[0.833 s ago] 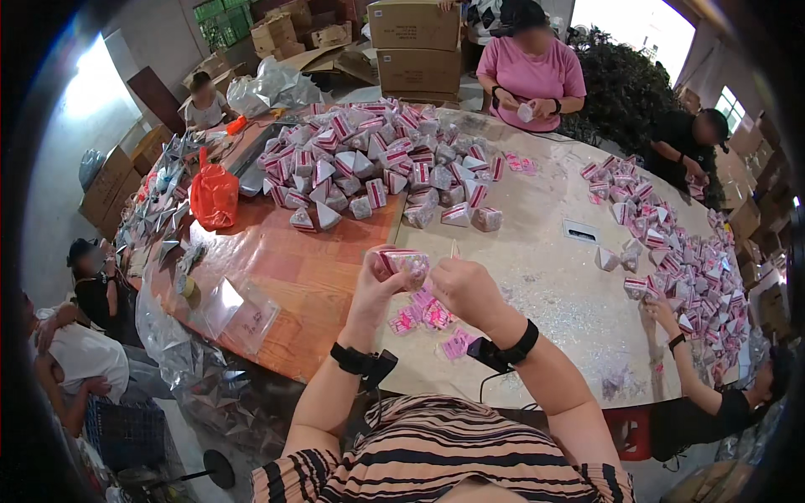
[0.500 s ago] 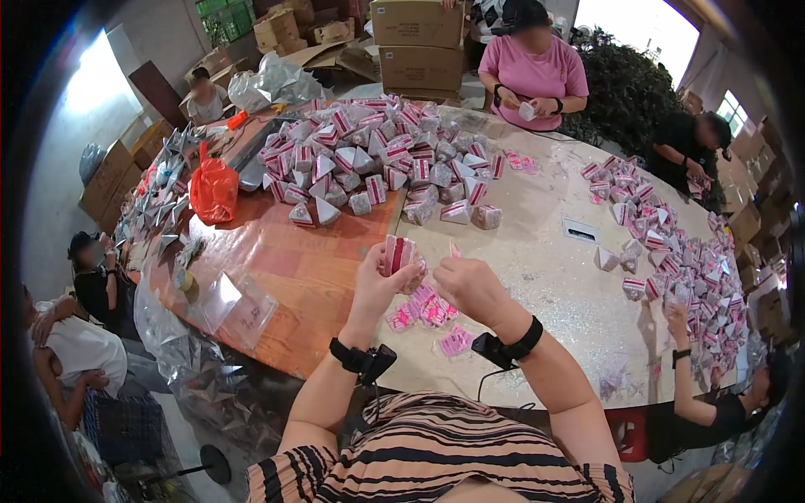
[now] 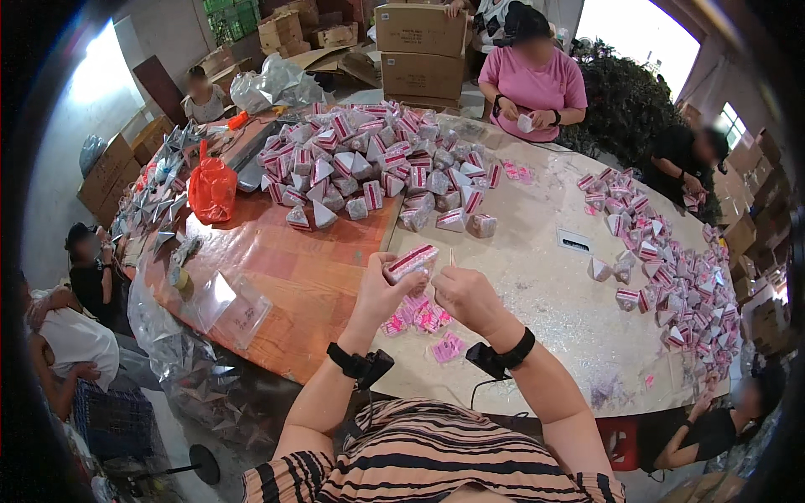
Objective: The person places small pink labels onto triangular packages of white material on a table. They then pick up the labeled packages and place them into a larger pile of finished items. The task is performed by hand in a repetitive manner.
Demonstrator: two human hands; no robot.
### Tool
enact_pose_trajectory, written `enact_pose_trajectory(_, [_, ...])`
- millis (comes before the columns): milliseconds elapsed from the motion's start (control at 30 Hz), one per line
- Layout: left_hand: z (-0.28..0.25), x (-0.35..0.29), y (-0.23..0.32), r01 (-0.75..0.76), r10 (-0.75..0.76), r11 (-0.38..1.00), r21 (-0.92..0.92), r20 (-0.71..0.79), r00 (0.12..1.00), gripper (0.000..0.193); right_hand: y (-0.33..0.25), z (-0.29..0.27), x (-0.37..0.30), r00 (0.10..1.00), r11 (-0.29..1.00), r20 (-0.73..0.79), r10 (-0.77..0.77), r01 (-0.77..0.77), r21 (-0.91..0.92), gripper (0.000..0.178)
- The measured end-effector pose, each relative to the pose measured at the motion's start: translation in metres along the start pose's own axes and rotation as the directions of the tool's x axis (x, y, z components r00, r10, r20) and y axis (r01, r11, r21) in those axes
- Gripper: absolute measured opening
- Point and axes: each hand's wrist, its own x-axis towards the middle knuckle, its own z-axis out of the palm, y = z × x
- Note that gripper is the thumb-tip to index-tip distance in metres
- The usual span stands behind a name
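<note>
My left hand (image 3: pixel 377 287) is closed around a wedge-shaped cake-slice ornament (image 3: pixel 411 263), white and sparkly with a dark red stripe along its side. Just to the right, my right hand (image 3: pixel 471 295) pinches a small thin slip (image 3: pixel 452 257) that sticks up above the fingertips. It shows nearly edge-on, and its face is hidden. Beneath the two hands, several pink printed tags (image 3: pixel 401 318) lie on the table, with one more pink tag (image 3: pixel 447 347) nearer to me.
A large heap of cake-slice ornaments (image 3: pixel 335 163) covers the table's far middle; another heap (image 3: pixel 671 277) lies along the right. A red plastic bag (image 3: pixel 211 191) and silver star pieces (image 3: pixel 163 205) sit at the left. Co-workers surround the table (image 3: pixel 520 335); cardboard boxes (image 3: pixel 422 74) stand behind.
The ornament in my left hand has turned from upright to a slant, its stripe now running up to the right. My right hand has moved slightly down, still pinching the slip.
</note>
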Motion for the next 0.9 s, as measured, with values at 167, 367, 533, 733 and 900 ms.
enact_pose_trajectory(167, [0.0,-0.008,0.008,-0.062,0.071,0.987,-0.151,0.055,0.996,0.062,-0.005,-0.007,0.001,1.0,1.0,0.028,0.004,-0.004,-0.026,0.01])
enact_pose_trajectory(367, [0.001,-0.015,0.019,-0.056,0.068,0.984,-0.171,0.07,0.995,0.058,-0.002,0.0,-0.006,1.0,1.0,-0.024,0.017,-0.017,0.025,0.009])
enact_pose_trajectory(533, [0.0,-0.018,0.017,-0.093,0.096,0.993,-0.079,0.04,0.995,0.055,-0.008,-0.004,-0.006,0.994,0.992,-0.06,0.086,-0.08,0.1,0.007])
enact_pose_trajectory(733, [0.004,-0.023,0.017,-0.094,0.094,0.993,-0.075,-0.013,0.996,0.054,-0.01,-0.005,-0.008,0.988,0.981,-0.032,0.148,-0.143,0.13,0.01])
enact_pose_trajectory(900, [0.006,-0.026,0.018,-0.098,0.094,0.991,-0.09,-0.048,0.994,0.054,-0.016,-0.004,-0.007,0.97,0.952,-0.054,0.239,-0.223,0.211,0.013])
